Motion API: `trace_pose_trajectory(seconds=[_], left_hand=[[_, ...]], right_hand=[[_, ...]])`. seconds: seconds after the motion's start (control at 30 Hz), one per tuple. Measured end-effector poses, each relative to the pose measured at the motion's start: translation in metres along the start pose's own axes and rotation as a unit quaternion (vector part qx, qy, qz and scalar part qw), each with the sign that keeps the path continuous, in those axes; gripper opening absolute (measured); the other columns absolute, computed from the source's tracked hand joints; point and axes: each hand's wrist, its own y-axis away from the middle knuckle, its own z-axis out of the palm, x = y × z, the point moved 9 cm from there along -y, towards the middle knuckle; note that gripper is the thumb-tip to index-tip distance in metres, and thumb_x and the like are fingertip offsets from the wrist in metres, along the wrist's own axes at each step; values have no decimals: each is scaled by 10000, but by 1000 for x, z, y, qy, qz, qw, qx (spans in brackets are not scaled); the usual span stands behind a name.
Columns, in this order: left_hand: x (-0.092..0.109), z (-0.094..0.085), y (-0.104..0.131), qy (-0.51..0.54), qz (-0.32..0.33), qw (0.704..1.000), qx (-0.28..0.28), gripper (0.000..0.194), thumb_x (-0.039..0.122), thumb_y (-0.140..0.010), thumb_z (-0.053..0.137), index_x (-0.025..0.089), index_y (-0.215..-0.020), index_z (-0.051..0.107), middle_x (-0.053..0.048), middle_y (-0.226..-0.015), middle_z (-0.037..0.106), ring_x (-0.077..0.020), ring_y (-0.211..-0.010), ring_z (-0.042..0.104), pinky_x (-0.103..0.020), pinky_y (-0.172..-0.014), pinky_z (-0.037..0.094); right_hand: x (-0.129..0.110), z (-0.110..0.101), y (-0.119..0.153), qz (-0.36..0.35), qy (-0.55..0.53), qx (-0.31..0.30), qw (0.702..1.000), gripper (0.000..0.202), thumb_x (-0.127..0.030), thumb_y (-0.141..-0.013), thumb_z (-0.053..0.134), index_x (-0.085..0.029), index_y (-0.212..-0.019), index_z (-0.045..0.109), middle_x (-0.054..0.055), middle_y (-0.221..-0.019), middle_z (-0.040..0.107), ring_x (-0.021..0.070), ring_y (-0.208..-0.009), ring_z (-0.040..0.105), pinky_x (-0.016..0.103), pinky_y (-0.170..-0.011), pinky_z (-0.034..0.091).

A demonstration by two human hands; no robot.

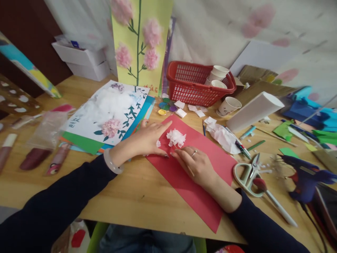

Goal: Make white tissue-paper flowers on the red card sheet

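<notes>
A sheet of red paper (195,165) lies slanted on the wooden table. On its upper part sits a ruffled white tissue paper flower (176,137). My left hand (150,138) rests at the sheet's left edge, thumb and forefinger spread around the flower's left side without closing on it. By its fingers is a small white tissue piece (158,143). My right hand (195,163), with a ring on one finger, is pinched just below the flower. Whatever lies between those fingertips is hidden.
Scissors (249,175), a brush (279,205) and a blue glue gun (306,175) lie on the right. Behind stand a red basket (189,95) with paper cups, and a yellow flower picture (129,79). Crumpled tissue (222,137) lies beyond the red paper; flower artwork (89,109) lies left.
</notes>
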Motion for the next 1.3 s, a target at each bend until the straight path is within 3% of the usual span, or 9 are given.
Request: trace_pose_trajectory(seconds=[0.13,0.43,0.57,0.8,0.93,1.03,1.1,1.17,1.3], left_hand=[[2,0,0,5,-12,1000,-10,1041,434,-637,837,240,-1511,304,-165,-1492,478,-382,-1389,400,-565,-1158,34],[7,-2,1,-7,-17,1000,-20,946,377,-718,775,213,-1518,298,-173,-1520,440,-358,-1407,380,-563,-1163,67],[9,-3,1,-10,-2,1000,-25,963,420,-723,783,228,-1521,280,-180,-1534,416,-350,-1408,388,-567,-1162,92],[9,-3,3,-9,-11,1000,-11,1051,549,-634,824,227,-1503,329,-190,-1521,432,-383,-1402,392,-614,-1159,91],[6,-17,5,20,-10,1000,5,971,498,-655,825,218,-1477,389,-166,-1492,481,-353,-1387,425,-532,-1161,211],[-29,-62,18,43,-102,987,114,576,455,-787,715,233,-1305,593,-93,-1286,673,-272,-1196,614,-376,-1030,416],[-71,-101,44,9,-245,944,219,304,432,-836,642,247,-1067,711,-36,-1035,761,-225,-991,694,-305,-884,482],[-99,-127,68,-29,-313,913,260,242,371,-851,593,190,-942,726,-88,-983,761,-265,-966,691,-330,-817,482],[-133,-139,94,-59,-378,887,260,189,365,-758,663,184,-753,719,-104,-857,762,-309,-895,689,-338,-720,458]], right_hand=[[-19,5,-4,-53,49,-25,997,295,-197,-1014,443,-166,-782,622,37,-665,613,147,-593,525,286,-561,385],[-36,15,-13,-63,101,-18,993,300,-204,-1002,483,-168,-731,605,35,-662,609,148,-580,489,305,-574,347],[-28,12,-14,-49,77,-7,996,323,-185,-1015,429,-186,-736,593,32,-645,604,159,-579,499,299,-577,370],[11,-5,-5,61,-1,74,995,332,-268,-1032,402,-197,-775,600,40,-653,646,144,-558,570,256,-540,387],[13,-10,-3,53,-10,89,995,343,-273,-1034,388,-193,-812,638,48,-670,678,146,-561,599,254,-544,407],[8,-20,-2,37,-8,114,993,335,-251,-1031,394,-186,-810,638,39,-646,668,134,-529,577,247,-527,400],[4,-27,0,23,-10,135,990,328,-237,-1027,403,-184,-797,631,38,-635,663,131,-520,571,250,-524,394],[1,-32,2,16,-15,148,989,324,-227,-1023,407,-188,-791,629,39,-631,662,133,-523,574,254,-526,387],[6,-33,4,41,-40,154,986,364,-258,-1032,371,-201,-774,622,22,-582,628,127,-490,551,250,-504,362]])
